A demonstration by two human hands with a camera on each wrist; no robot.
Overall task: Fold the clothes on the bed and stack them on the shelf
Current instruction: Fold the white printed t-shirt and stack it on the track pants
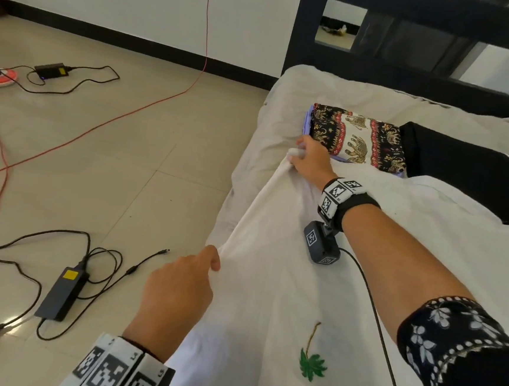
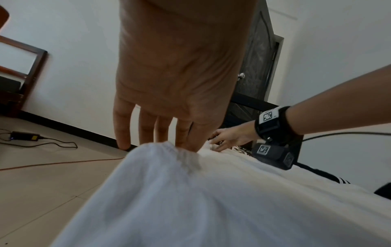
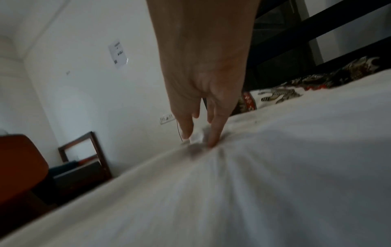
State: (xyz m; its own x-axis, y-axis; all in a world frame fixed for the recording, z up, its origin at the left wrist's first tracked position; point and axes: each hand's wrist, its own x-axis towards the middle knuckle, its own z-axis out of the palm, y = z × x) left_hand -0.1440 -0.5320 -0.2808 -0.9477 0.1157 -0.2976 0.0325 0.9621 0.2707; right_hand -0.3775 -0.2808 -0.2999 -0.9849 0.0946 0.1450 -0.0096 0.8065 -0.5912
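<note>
A white garment [image 1: 285, 288] with a green palm-tree embroidery lies spread over the bed's left side. My left hand [image 1: 215, 258] pinches its near left edge, and in the left wrist view the cloth [image 2: 190, 200] bunches under the fingertips [image 2: 188, 143]. My right hand [image 1: 298, 153] pinches the far corner; the right wrist view shows its fingers [image 3: 213, 138] gathering the fabric [image 3: 253, 183]. Just beyond that hand, a folded elephant-print cloth [image 1: 359, 139] sits on a lavender piece. A black garment with white stripes [image 1: 464, 177] lies to its right.
The bed's cream sheet [image 1: 438, 116] ends at a black headboard [image 1: 415, 28]. On the tiled floor to the left lie power adapters [image 1: 63, 293], black cables and a red cord [image 1: 99, 127]. A dark wooden shelf [image 3: 84, 158] stands by the wall.
</note>
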